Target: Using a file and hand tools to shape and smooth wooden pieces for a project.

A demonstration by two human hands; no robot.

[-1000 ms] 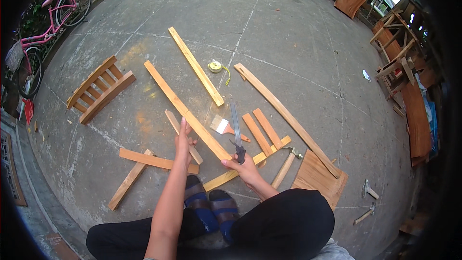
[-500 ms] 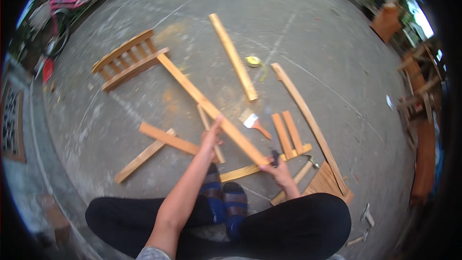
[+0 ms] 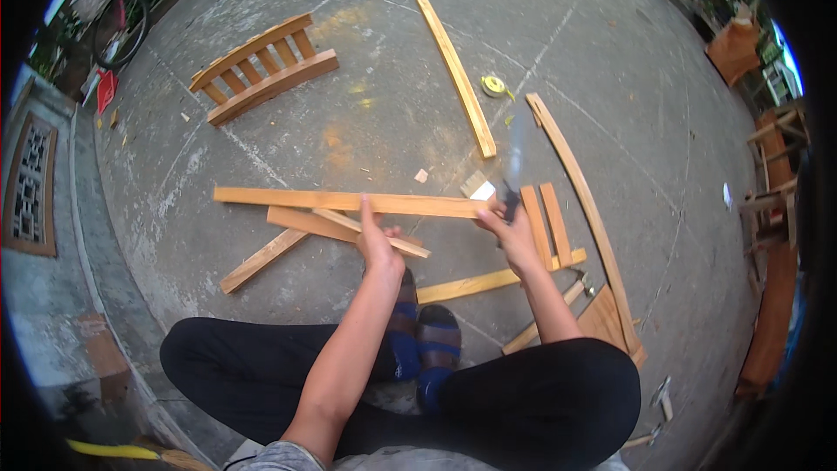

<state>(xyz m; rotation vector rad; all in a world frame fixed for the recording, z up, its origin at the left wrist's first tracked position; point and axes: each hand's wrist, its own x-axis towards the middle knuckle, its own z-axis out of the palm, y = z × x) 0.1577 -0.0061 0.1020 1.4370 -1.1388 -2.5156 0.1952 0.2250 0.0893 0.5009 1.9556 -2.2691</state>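
Observation:
A long wooden strip (image 3: 349, 201) lies nearly level across my view, held up in both hands. My left hand (image 3: 380, 242) is closed around its middle, thumb on the near face. My right hand (image 3: 514, 231) grips its right end and also holds a black-handled saw (image 3: 516, 153), whose blade points away and is blurred. Just under the strip are a thin wooden stick (image 3: 397, 244) and a wider board (image 3: 305, 221), close to my left hand. Two short slats (image 3: 545, 225) lie right of my right hand.
A slatted wooden frame (image 3: 261, 76) lies at the far left. Beyond my hands are a yellowish beam (image 3: 458, 78), a tape measure (image 3: 493, 86) and a paintbrush (image 3: 481, 188). A long curved rail (image 3: 580, 201) and a hammer (image 3: 567, 296) lie at the right.
The wooden strip has swung from a steep slant to nearly level, its far end coming left and nearer, away from the slatted frame. Both hands still hold it.

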